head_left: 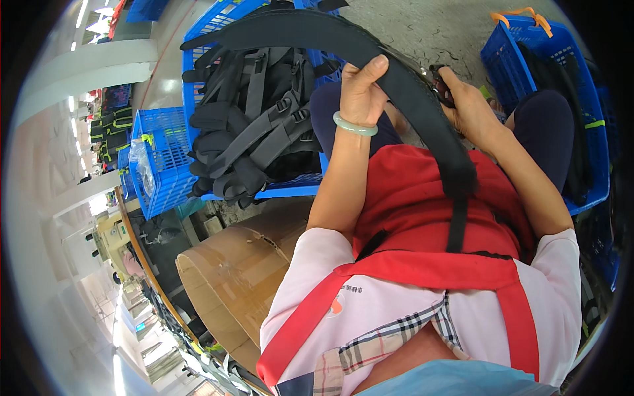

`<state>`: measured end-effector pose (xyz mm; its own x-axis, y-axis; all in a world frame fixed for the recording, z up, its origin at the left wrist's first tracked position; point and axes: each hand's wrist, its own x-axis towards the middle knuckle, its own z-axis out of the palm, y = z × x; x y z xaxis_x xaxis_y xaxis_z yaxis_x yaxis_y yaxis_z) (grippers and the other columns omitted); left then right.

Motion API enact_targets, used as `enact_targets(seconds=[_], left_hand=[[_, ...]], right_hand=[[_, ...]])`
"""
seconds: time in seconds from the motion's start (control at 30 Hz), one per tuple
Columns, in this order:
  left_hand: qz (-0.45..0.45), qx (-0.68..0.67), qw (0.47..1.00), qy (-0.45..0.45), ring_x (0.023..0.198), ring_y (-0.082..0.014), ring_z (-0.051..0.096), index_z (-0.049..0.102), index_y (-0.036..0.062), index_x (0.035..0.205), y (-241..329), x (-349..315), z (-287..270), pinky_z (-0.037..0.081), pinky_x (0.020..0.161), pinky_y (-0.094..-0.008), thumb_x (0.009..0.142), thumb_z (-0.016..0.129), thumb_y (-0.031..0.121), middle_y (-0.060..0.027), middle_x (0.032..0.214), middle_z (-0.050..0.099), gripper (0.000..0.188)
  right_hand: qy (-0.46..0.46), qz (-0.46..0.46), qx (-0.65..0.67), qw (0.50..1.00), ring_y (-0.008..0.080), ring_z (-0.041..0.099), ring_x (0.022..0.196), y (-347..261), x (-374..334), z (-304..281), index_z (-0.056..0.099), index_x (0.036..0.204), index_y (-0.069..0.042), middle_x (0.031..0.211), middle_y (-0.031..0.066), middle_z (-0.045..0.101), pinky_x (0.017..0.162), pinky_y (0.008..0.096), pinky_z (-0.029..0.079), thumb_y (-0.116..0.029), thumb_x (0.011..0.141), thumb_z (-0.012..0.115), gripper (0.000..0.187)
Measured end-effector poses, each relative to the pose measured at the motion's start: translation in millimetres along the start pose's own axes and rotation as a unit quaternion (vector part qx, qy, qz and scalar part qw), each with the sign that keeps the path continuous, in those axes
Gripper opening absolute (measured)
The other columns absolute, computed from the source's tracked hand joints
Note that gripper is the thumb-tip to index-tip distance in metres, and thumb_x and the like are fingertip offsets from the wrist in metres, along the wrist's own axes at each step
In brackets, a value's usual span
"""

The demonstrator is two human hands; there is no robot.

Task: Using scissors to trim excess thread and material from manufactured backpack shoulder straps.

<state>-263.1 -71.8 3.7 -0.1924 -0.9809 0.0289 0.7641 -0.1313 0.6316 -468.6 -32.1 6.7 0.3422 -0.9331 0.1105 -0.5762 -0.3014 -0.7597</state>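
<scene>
A long black padded strap (300,30) arches from the upper left, over my hands, and down onto the red apron (413,211) on my lap. My left hand (363,92), with a pale green bangle at its wrist, grips the strap's edge between thumb and fingers. Just right of the strap, my right hand (474,112) is closed round dark-handled scissors (441,87). The scissors' blades point toward the strap's edge and are mostly hidden. A narrow black webbing strip (457,228) hangs from the strap's near end onto the apron.
At the left, a blue crate (264,193) overflows with black padded straps (247,132). A smaller blue crate (165,162) stands beside it. Another blue crate (508,56) with dark pieces is at the right. A brown cardboard container (228,277) is near my left elbow. Scraps litter the floor (422,26).
</scene>
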Motion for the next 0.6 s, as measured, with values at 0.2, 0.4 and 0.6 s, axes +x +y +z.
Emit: enact_targets(seconds=[0.2, 0.4, 0.6], left_hand=[[0.009, 0.012, 1.0, -0.001, 0.078, -0.0146, 0.066, 0.069, 0.006, 0.09, 4, 3, -6, 0.055, 0.076, -0.0306, 0.081, 0.068, -0.004, -0.0031, 0.087, 0.069, 0.014], [-0.007, 0.002, 1.0, 0.018, 0.079, -0.0151, 0.066, 0.069, 0.0052, 0.092, 5, 3, -8, 0.055, 0.077, -0.0307, 0.081, 0.068, -0.005, -0.0035, 0.087, 0.069, 0.015], [-0.008, 0.035, 0.999, 0.0, 0.079, -0.0148, 0.066, 0.069, 0.005, 0.092, 2, 2, -4, 0.054, 0.077, -0.0298, 0.079, 0.068, -0.007, -0.0041, 0.087, 0.069, 0.017]], right_hand=[[-0.063, 0.059, 0.036, 0.996, 0.0451, 0.058, 0.091, 2, 3, -11, 0.043, 0.113, -0.002, 0.093, 0.0266, 0.061, 0.073, 0.046, 0.046, -0.013, 0.083, 0.065, 0.038], [-0.103, 0.055, 0.141, 0.983, 0.0412, 0.057, 0.084, 0, -3, -19, 0.041, 0.122, -0.004, 0.089, 0.0241, 0.06, 0.076, 0.0403, 0.046, -0.011, 0.081, 0.065, 0.047], [-0.092, 0.027, 0.096, 0.991, 0.0398, 0.056, 0.089, 9, -8, -17, 0.038, 0.126, -0.005, 0.095, 0.0225, 0.059, 0.078, 0.0404, 0.045, -0.013, 0.079, 0.066, 0.055]])
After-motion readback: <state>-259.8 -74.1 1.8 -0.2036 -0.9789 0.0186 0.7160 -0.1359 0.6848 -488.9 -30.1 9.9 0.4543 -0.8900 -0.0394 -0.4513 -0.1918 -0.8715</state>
